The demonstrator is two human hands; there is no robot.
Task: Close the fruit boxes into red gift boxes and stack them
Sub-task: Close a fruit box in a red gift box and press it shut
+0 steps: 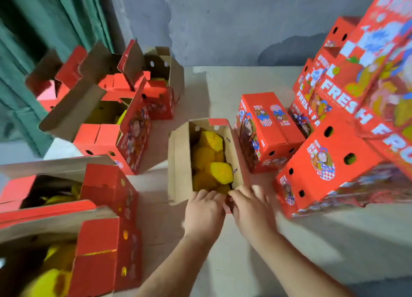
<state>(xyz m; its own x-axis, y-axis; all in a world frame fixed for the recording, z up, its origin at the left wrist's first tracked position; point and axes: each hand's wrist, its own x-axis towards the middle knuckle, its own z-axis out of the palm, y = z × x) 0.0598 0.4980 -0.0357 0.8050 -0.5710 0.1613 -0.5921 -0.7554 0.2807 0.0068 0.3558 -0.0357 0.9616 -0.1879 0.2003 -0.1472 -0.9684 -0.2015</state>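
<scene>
The stack (pixel 347 127) of closed red gift boxes fills the right side of the floor (pixel 312 241), rising against the grey wall (pixel 223 22); the boxes carry printed cartoon art and the word FRESH, with round vent holes in their ends. One closed box (pixel 267 127) stands alone just left of the stack, near the middle of the floor.

Along the left edge of the floor sit two open boxes: the nearest (pixel 73 254), at the near left corner, holds yellow fruit, blurred; the one behind it (pixel 73 185) also shows yellow inside. Farther back, a third open box (pixel 107 127) has its brown flaps raised and a glimpse of yellow within. Behind that, by the green curtain (pixel 33 51) at the far left corner, is a cluster (pixel 124 78) of more open red boxes, their contents mostly hidden by flaps.

In the middle of the floor stands the open box (pixel 207 160) being worked on, brown inside, its left flap up. It is filled with fruit (pixel 209 163) wrapped in yellow foam netting.

The left hand (pixel 205 212) and right hand (pixel 249 205) meet at the near end of this box, fingers curled over its near flap, gripping it.
</scene>
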